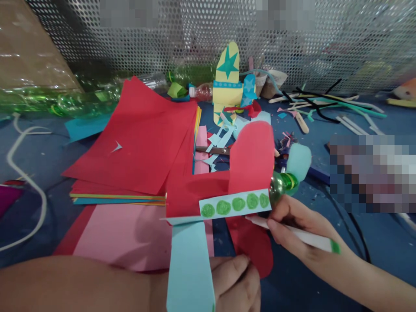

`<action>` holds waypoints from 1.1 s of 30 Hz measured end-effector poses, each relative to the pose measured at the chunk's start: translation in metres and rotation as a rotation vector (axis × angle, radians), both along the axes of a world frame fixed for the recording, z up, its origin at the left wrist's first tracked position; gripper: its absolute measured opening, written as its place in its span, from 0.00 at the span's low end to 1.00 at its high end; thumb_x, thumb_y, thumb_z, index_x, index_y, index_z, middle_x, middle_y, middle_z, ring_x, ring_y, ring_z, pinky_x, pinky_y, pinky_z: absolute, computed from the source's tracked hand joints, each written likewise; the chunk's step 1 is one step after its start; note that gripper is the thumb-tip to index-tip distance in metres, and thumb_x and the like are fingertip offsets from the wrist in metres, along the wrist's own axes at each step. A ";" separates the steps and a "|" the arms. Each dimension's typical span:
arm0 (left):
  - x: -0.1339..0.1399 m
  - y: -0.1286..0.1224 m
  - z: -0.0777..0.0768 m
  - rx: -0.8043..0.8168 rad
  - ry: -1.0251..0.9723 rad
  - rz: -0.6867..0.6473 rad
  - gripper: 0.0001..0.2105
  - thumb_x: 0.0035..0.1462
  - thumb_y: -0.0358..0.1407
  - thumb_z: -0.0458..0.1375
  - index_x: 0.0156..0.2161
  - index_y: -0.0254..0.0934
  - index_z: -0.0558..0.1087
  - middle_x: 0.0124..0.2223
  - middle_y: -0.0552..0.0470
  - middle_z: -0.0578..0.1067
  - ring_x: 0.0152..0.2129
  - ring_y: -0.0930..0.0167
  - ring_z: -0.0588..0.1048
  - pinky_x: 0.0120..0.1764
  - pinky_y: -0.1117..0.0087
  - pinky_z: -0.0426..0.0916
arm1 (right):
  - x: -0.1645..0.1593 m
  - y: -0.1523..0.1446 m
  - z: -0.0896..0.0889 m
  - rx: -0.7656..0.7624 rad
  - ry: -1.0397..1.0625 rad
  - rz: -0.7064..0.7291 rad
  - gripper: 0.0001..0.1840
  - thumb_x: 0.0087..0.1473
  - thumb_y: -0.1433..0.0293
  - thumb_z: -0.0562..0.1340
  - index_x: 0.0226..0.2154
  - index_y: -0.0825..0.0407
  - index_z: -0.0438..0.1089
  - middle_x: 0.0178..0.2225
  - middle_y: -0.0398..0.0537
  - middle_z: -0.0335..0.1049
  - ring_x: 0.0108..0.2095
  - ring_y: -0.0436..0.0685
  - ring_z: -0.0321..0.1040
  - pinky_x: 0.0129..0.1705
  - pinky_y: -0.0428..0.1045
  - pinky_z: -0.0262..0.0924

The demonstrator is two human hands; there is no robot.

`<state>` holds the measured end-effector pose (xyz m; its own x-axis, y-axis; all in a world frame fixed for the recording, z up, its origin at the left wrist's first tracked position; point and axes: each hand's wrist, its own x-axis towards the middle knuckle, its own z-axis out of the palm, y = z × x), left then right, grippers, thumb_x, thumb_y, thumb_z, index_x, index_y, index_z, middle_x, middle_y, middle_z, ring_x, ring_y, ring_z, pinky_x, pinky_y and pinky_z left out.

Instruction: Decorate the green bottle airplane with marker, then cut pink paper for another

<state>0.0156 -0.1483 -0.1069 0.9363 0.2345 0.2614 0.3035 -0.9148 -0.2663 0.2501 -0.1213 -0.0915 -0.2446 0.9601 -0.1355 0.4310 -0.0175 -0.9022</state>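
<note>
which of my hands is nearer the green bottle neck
Right. The right hand, holding a marker, is just below the bottle neck; the left hand is lower and farther left, beside the pale blue paper strip.

Craft workspace: marker, coloured paper stack, scissors, scraps.

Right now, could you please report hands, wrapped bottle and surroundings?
Right hand holding marker. Left hand partly behind blue flap, grip unclear. Wrapped bottle bears strip with five green dots. Scissors, scraps beyond.

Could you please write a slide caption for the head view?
Right hand holding a marker below five green dots on a paper-wrapped bottle; left hand nearby.
</note>
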 end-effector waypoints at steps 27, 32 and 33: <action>0.004 0.002 -0.004 0.008 -0.120 0.013 0.08 0.67 0.37 0.55 0.44 0.46 0.77 0.49 0.65 0.76 0.49 0.75 0.70 0.51 0.77 0.68 | 0.003 -0.001 -0.001 0.032 -0.028 0.007 0.12 0.61 0.62 0.56 0.27 0.47 0.58 0.20 0.36 0.57 0.21 0.49 0.51 0.20 0.45 0.49; 0.004 0.003 0.001 0.032 -0.050 -0.002 0.09 0.68 0.36 0.53 0.44 0.46 0.77 0.48 0.67 0.76 0.47 0.78 0.70 0.52 0.80 0.65 | 0.003 -0.003 -0.002 0.021 -0.025 -0.004 0.13 0.61 0.62 0.56 0.27 0.47 0.57 0.20 0.36 0.56 0.20 0.49 0.50 0.20 0.45 0.49; 0.004 0.003 0.001 0.032 -0.046 0.001 0.08 0.67 0.36 0.54 0.43 0.46 0.77 0.48 0.67 0.76 0.47 0.79 0.70 0.52 0.80 0.64 | 0.002 -0.002 -0.001 0.023 -0.019 -0.009 0.14 0.61 0.62 0.55 0.26 0.47 0.56 0.20 0.36 0.55 0.20 0.49 0.50 0.20 0.45 0.48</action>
<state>0.0200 -0.1453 -0.1054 0.9229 0.2265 0.3114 0.3171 -0.9057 -0.2813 0.2524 -0.1234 -0.0928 -0.2334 0.9651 -0.1184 0.4481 -0.0013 -0.8940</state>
